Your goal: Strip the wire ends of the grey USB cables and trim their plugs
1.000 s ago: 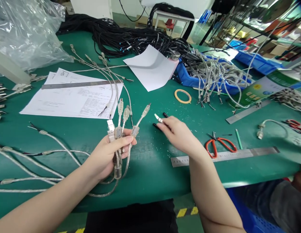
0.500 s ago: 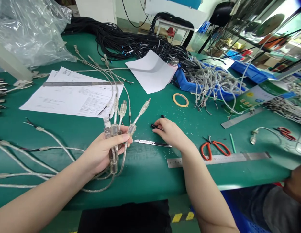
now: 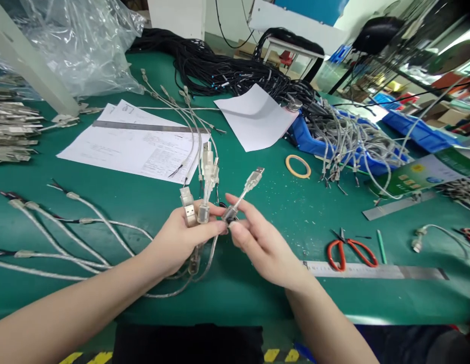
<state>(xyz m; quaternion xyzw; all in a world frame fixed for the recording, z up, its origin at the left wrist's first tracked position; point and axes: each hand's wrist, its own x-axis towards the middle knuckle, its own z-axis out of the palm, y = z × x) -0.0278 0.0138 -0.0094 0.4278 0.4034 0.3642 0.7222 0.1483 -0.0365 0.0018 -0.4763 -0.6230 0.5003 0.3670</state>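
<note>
My left hand is closed around a bundle of USB cables with clear moulded blocks and silver plugs. Their plugs stick up above the fingers, and pale braided cords hang below. My right hand has come up against the bundle. Its thumb and fingers are closed on a small black piece, of a kind I cannot make out, beside the clear block of one USB cable that leans right. Fingers partly cover where the black piece meets the cable.
Printed sheets lie under a steel ruler. To the right are red-handled scissors, another ruler, a green stick and a tape roll. A blue bin holds cables; black cables are heaped behind.
My right hand has moved left from the table to the bundle, bringing the black piece with it. The craft knife beside it no longer shows. The view has shifted left.
</note>
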